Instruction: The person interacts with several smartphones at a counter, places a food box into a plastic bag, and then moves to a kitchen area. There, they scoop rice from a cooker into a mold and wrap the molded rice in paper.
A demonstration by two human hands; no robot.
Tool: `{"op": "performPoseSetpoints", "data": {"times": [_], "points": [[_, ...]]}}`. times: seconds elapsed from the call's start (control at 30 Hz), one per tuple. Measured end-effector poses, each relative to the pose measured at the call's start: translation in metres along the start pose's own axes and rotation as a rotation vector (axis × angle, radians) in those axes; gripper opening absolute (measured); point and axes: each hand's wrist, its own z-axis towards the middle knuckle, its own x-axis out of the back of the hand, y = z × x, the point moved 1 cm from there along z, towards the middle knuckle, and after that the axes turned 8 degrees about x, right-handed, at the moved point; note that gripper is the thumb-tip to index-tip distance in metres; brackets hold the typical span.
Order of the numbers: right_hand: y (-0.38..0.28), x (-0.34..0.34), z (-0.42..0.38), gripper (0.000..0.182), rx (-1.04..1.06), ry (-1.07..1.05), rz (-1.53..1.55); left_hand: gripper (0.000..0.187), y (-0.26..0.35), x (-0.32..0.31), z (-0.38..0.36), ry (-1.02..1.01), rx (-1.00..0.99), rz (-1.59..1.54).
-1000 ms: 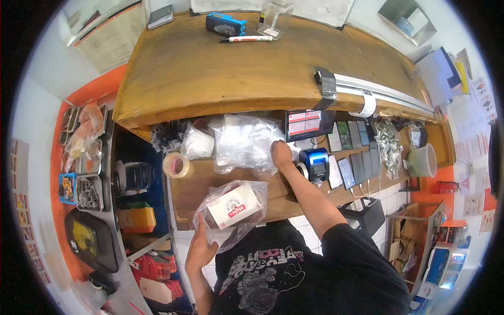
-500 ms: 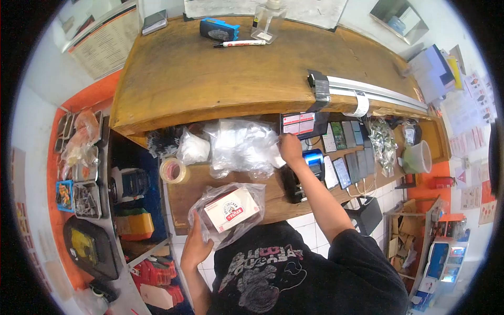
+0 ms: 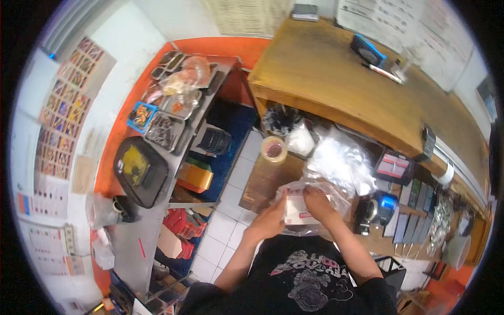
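Observation:
Both of my hands rest on a clear plastic bag [image 3: 336, 195] with a white food box [image 3: 297, 213] inside, at the near edge of the low wooden work shelf [image 3: 261, 181]. My left hand [image 3: 272, 219] grips the bag's left side and my right hand [image 3: 318, 203] presses on its top. A heap of clear plastic bags [image 3: 340, 159] lies just behind, and a roll of brown tape [image 3: 273, 149] stands to the left.
A high wooden counter [image 3: 336, 89] with a marker [image 3: 384, 72] runs behind. Left of me stands a steel table [image 3: 137, 233] with food trays [image 3: 163, 131] and a black tray [image 3: 138, 170]. A small blue printer [image 3: 386, 205] and several phones [image 3: 415, 215] sit to the right.
The view has swung to the left. My right hand came back from the pile of bags near the printer and now lies on the bagged box, which my left hand still holds.

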Motion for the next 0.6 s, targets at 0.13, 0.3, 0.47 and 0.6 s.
{"op": "performPoseSetpoints", "data": {"times": [0.13, 0.3, 0.47, 0.6], "points": [[0.023, 0.006, 0.004, 0.034, -0.146, -0.426, 0.118, 0.089, 0.018, 0.005, -0.01, 0.075, 0.095, 0.147], [0.011, 0.043, -0.06, 0.04, 0.065, -0.083, -0.251, 0.061, 0.057, 0.041, -0.028, 0.076, 0.3, 0.225], [-0.04, 0.159, -0.086, 0.04, -0.008, -0.595, -0.452, 0.038, 0.054, 0.045, -0.028, 0.265, 0.123, 0.167], [-0.055, 0.192, -0.1, 0.027, 0.362, -0.397, -0.279, 0.045, 0.063, 0.059, -0.027, 0.164, -0.013, -0.322]]}}
